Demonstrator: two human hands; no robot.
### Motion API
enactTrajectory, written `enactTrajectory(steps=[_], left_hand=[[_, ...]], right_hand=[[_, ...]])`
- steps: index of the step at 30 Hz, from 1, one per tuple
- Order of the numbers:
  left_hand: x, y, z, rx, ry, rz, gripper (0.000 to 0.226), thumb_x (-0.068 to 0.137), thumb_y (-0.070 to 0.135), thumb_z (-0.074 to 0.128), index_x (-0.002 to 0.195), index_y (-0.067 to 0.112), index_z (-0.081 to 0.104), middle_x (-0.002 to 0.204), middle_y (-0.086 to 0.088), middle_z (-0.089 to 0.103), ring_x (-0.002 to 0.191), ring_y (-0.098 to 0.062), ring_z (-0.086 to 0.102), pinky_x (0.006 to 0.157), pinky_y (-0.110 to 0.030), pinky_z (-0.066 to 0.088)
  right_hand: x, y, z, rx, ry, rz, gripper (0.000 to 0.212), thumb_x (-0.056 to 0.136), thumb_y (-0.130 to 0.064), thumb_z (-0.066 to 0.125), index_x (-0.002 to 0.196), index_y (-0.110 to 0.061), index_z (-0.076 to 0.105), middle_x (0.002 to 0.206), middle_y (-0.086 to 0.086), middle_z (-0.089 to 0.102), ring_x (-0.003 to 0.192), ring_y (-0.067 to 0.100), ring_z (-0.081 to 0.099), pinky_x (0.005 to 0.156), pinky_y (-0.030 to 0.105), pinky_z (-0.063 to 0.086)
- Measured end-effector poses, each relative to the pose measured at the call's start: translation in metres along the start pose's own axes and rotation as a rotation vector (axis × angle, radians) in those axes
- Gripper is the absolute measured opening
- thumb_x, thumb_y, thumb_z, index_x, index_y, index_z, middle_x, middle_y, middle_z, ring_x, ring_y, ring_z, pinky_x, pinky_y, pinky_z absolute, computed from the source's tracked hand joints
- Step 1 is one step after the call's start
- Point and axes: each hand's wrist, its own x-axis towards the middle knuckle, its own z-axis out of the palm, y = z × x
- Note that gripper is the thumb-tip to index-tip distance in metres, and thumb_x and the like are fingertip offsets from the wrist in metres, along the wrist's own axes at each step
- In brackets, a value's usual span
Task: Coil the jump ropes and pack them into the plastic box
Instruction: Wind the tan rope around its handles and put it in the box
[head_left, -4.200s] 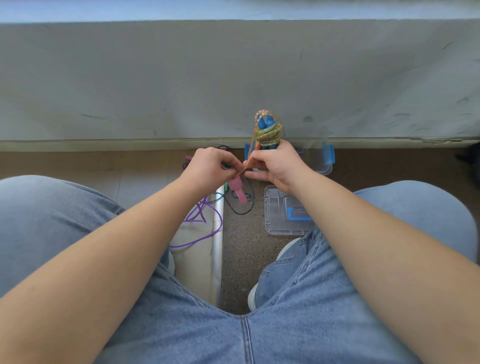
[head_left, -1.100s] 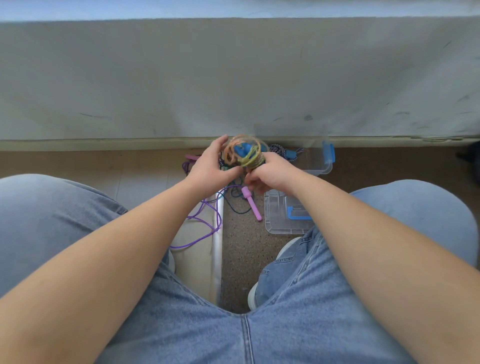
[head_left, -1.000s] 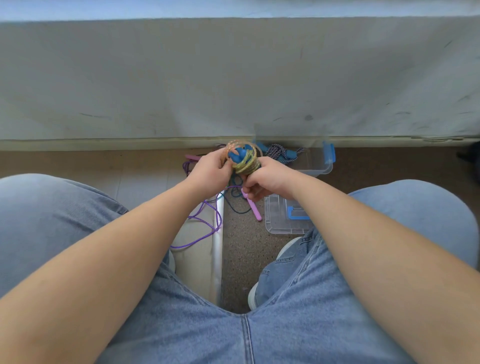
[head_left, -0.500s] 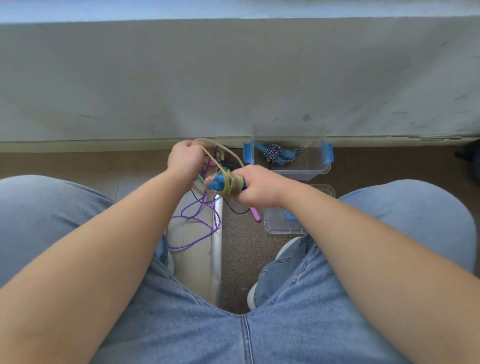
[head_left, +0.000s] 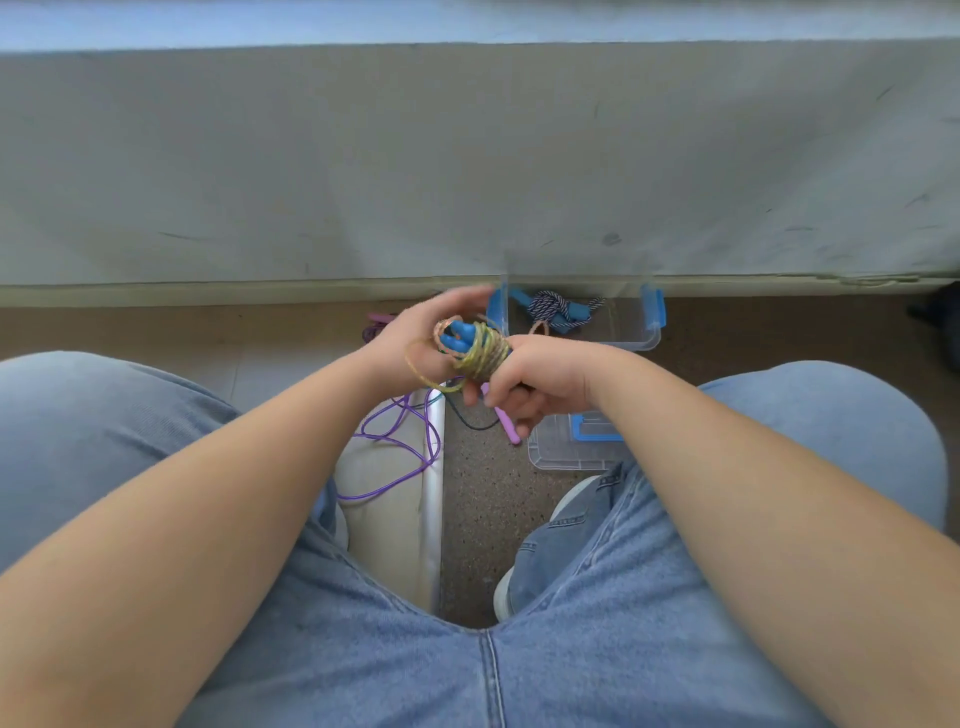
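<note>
My right hand (head_left: 535, 376) grips a jump rope bundle (head_left: 480, 351): two blue handles wound round with a yellow-orange beaded rope. My left hand (head_left: 415, 343) sits against the bundle's left end, fingers reaching over the handle tips, with a loose loop of the rope lying across it. The clear plastic box (head_left: 631, 332) with blue latches stands on the floor just beyond my hands. Inside it lies a coiled navy-and-white rope with blue handles (head_left: 553, 309). A loose purple rope (head_left: 400, 447) trails on the floor below my left hand, and a pink handle (head_left: 506, 426) shows under my right hand.
The box's clear lid (head_left: 566, 449) with a blue clip lies on the speckled floor by my right knee. A grey wall (head_left: 467, 166) rises right behind the box. My knees in jeans flank the floor gap. A pale tile strip with a metal edge (head_left: 434, 493) runs under the purple rope.
My left hand came back from the left to the bundle, bringing the drawn-out loop of rope in against the handles. The bundle rose slightly towards the box.
</note>
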Motion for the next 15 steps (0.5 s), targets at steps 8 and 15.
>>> enactTrajectory(steps=[8,15], left_hand=[[-0.001,0.001,0.004,0.266,-0.012,-0.104,0.041,0.092,0.005,0.053,0.073,0.039,0.066,0.071,0.011,0.066,0.065,-0.009,0.056,0.066,-0.027,0.045],[-0.009,-0.022,-0.008,0.739,-0.163,-0.385,0.07,0.083,0.014,0.051,0.149,0.034,0.036,0.136,-0.01,0.041,0.125,-0.031,0.047,0.103,-0.04,0.041]], right_hand=[[-0.009,-0.012,-0.003,0.2,0.069,-0.12,0.019,0.085,0.0,0.054,0.085,-0.012,0.069,0.054,-0.002,0.026,0.045,0.013,0.02,0.054,0.03,0.049],[-0.002,-0.006,-0.021,-0.498,1.015,-0.059,0.005,0.08,-0.012,0.058,0.083,-0.014,0.062,0.087,0.011,0.065,0.086,0.036,0.058,0.07,0.033,0.046]])
